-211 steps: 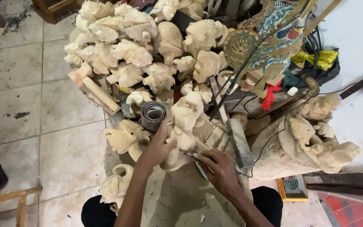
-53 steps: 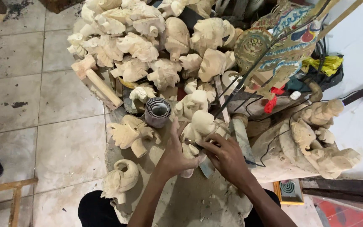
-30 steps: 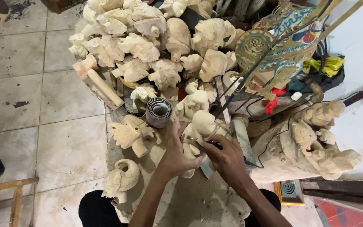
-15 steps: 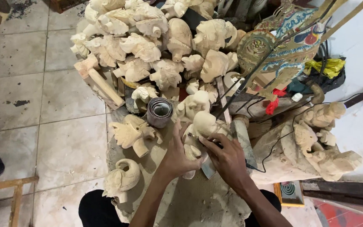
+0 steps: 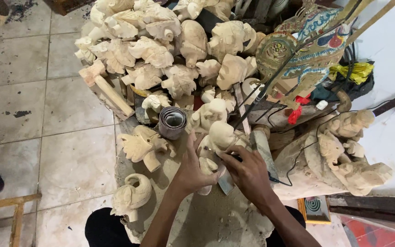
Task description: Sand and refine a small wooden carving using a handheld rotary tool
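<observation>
Left hand [image 5: 192, 169] grips the pale wooden carving [image 5: 219, 139] on the dusty table [image 5: 216, 224], right hand [image 5: 248, 171] pinches a small tool against it: best with short, steadied strokes

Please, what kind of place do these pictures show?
Most likely a wood-carving workshop. A heap of unpainted carved figures fills the worktop, the left hand and right hand work on a pale carving, and a roll of sandpaper stands nearby.
</observation>
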